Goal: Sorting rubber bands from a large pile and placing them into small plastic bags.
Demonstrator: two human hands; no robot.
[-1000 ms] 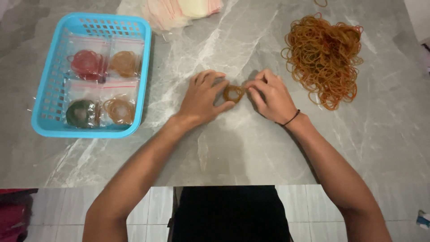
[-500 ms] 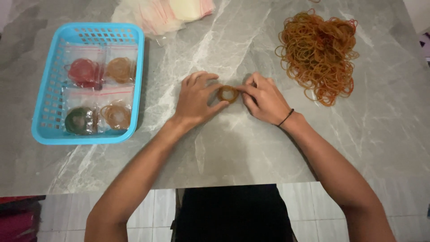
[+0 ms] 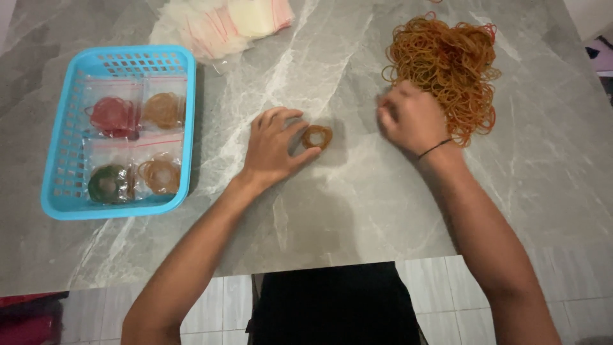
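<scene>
A small coiled bundle of orange-brown rubber bands (image 3: 317,137) lies on the grey marble table (image 3: 357,204). My left hand (image 3: 274,145) rests flat beside it, thumb and fingertips touching its left side. My right hand (image 3: 412,118) has its fingers curled and sits at the lower left edge of a big loose pile of orange rubber bands (image 3: 447,67). Whether it grips any bands is hidden by the hand's blur. A dark band circles my right wrist.
A blue plastic basket (image 3: 64,160) at the left holds several small clear bags of red, brown and green rubber bands. A heap of empty clear zip bags (image 3: 223,25) lies at the back. The table's front edge runs below my forearms.
My right hand let go of the small bundle and moved right and back to the big pile. The bundle now lies on the table by my left hand.
</scene>
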